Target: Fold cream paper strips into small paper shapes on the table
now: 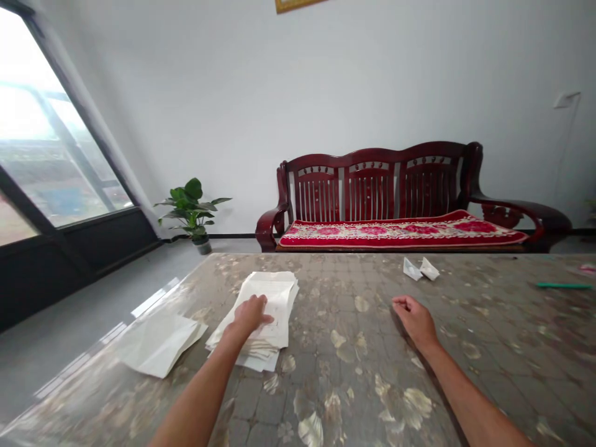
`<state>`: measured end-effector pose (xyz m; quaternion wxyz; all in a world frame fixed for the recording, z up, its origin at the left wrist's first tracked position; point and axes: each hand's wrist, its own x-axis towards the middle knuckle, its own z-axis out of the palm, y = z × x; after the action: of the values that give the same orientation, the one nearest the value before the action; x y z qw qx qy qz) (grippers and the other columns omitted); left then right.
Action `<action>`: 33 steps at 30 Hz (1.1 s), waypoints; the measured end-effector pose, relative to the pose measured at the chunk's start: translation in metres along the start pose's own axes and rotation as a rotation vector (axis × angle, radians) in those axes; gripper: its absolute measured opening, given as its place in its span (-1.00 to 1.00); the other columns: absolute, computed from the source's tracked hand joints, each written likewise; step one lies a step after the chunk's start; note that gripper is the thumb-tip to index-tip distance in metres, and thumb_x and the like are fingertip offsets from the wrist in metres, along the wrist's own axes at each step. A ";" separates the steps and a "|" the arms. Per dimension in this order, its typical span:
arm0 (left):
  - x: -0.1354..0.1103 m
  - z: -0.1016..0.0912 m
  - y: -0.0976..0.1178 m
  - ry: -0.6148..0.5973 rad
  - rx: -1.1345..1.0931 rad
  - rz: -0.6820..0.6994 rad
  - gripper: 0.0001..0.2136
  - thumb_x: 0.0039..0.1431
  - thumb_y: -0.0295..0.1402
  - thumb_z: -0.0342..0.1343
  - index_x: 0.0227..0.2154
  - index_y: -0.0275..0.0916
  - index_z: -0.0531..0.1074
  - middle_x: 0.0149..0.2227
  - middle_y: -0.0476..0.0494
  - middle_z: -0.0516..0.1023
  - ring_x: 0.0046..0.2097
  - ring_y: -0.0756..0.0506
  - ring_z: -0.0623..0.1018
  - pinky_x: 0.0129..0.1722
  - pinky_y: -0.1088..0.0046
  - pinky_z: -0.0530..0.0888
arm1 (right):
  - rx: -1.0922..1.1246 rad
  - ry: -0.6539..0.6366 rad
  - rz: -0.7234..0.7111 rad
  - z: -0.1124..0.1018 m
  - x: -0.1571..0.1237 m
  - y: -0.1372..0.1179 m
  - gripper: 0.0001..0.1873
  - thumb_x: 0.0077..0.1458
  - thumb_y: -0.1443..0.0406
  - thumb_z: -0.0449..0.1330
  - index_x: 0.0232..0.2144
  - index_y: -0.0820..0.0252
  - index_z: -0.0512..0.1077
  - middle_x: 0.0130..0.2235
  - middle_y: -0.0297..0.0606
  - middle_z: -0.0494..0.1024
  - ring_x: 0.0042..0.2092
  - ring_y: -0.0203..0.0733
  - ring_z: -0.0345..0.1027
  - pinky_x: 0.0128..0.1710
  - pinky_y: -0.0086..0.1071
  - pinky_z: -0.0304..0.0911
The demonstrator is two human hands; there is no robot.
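At the near left of the table (pixel 354 397), a person's left hand (pixel 249 315) lies palm down on a loose pile of white paper (pixel 279 298), fingers together and slightly bent over the top sheets, resting there and pinching nothing. Their right hand (pixel 414 321) sits apart toward the middle of the tabletop, fingers curled loosely, holding nothing. Just left of the pile, a folded wad of white paper (pixel 156 343) lies close to the table's left edge. Toward the far edge, two small folded paper pieces (pixel 420 269) sit side by side, and a green pen (pixel 563 285) lies off to the right. Beyond the table stand a dark red wooden bench (pixel 321 192) with a red floral cushion and a potted plant (pixel 193 211).

From where I stand, the pile looks the likeliest trouble: its sheets are unevenly stacked, and the table's glossy covering looks slick, so a hard push from the left hand could fan them sideways. A careless sweep of the left forearm could also nudge the wad over the edge onto the grey floor, while the pen could roll if bumped.
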<state>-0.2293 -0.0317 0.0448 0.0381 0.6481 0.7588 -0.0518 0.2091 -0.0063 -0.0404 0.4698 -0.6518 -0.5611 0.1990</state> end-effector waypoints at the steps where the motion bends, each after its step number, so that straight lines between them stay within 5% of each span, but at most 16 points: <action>1: 0.001 0.000 0.001 0.013 0.010 0.007 -0.67 0.08 -0.25 0.20 -0.07 -0.19 0.43 -0.04 -0.26 0.52 -0.03 -0.23 0.54 -0.12 0.35 0.41 | -0.005 -0.001 0.001 0.000 0.000 0.001 -0.62 -0.11 0.04 0.05 -0.36 0.14 0.49 -0.45 -0.29 0.56 -0.40 -0.11 0.41 -0.37 -0.34 0.19; 3: 0.001 0.003 0.002 0.049 0.028 0.024 -0.81 0.20 -0.35 0.07 -0.15 -0.22 0.46 -0.09 -0.25 0.54 -0.04 -0.19 0.54 -0.11 0.37 0.40 | -0.013 -0.002 0.005 0.000 0.001 0.002 -0.60 -0.11 0.03 0.05 -0.35 0.14 0.49 -0.46 -0.30 0.55 -0.40 -0.12 0.41 -0.38 -0.35 0.19; 7: -0.003 0.010 -0.001 0.122 0.039 0.051 -0.74 0.32 -0.44 -0.17 -0.22 -0.23 0.46 -0.13 -0.25 0.54 -0.06 -0.16 0.53 -0.13 0.38 0.39 | -0.020 -0.015 -0.003 0.000 0.002 0.004 -0.60 -0.11 0.03 0.06 -0.35 0.14 0.49 -0.46 -0.29 0.56 -0.39 -0.11 0.41 -0.36 -0.34 0.21; 13: -0.002 0.009 -0.001 0.128 0.005 -0.019 -0.70 0.32 -0.38 -0.19 -0.21 -0.26 0.48 -0.13 -0.29 0.55 -0.03 -0.20 0.53 -0.12 0.32 0.41 | -0.041 -0.033 0.005 0.001 0.002 0.005 -0.61 -0.10 0.04 0.05 -0.34 0.12 0.49 -0.42 -0.27 0.57 -0.36 -0.10 0.43 -0.34 -0.33 0.21; 19: -0.002 -0.001 0.030 0.081 -0.082 -0.111 -0.47 0.27 0.07 -0.23 0.03 -0.17 0.39 0.04 -0.38 0.44 -0.03 -0.35 0.54 -0.13 0.14 0.44 | -0.070 -0.049 -0.002 0.002 0.002 0.005 -0.62 -0.08 0.05 0.04 -0.33 0.11 0.49 -0.41 -0.28 0.57 -0.36 -0.10 0.43 -0.34 -0.33 0.21; 24: 0.000 0.005 0.047 0.042 -0.062 -0.145 -0.47 0.17 -0.04 -0.05 0.13 -0.22 0.30 0.10 -0.45 0.36 0.04 -0.43 0.49 -0.10 0.09 0.42 | -0.074 -0.037 0.016 0.001 -0.002 -0.005 -0.65 -0.07 0.10 0.04 -0.34 0.13 0.49 -0.42 -0.27 0.56 -0.36 -0.10 0.43 -0.35 -0.34 0.21; 33: 0.010 0.010 0.054 -0.048 -0.066 -0.158 -0.43 0.19 0.03 -0.14 0.17 -0.18 0.25 0.11 -0.47 0.36 0.06 -0.46 0.48 -0.10 0.03 0.42 | -0.085 -0.019 0.025 0.005 -0.002 -0.009 -0.73 -0.06 0.21 0.06 -0.35 0.11 0.50 -0.44 -0.33 0.55 -0.37 -0.17 0.42 -0.37 -0.40 0.18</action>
<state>-0.1773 -0.0145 0.0319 0.0732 0.5834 0.8076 -0.0450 0.1999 -0.0070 -0.0357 0.4339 -0.6761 -0.5653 0.1872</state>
